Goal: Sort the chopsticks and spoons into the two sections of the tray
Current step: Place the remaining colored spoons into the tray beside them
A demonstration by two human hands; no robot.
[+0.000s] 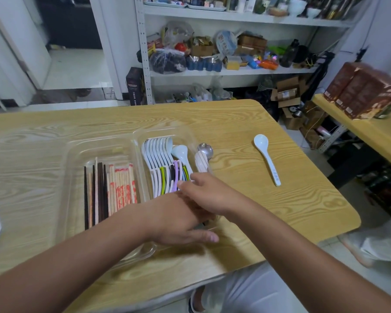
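A clear two-section tray (pixel 104 145) lies on the wooden table. Its left section holds dark and pale chopsticks (pixel 110 190). Its right section holds a row of white spoons (pixel 158 152) with coloured handles. A metal spoon with a white handle (pixel 204 151) lies along the tray's right wall, and its handle end runs under the curled fingers of my right hand (pixel 203 193). My left hand (pixel 178 222) rests at the tray's near right corner with the thumb stretched out on the table; its fingers are hidden under my right wrist. One white spoon (pixel 266 159) lies loose on the table to the right.
The table's right edge runs just past the loose spoon. A second table (pixel 359 132) with brown boxes stands further right. Cluttered white shelves (pixel 212 71) line the back wall behind the table.
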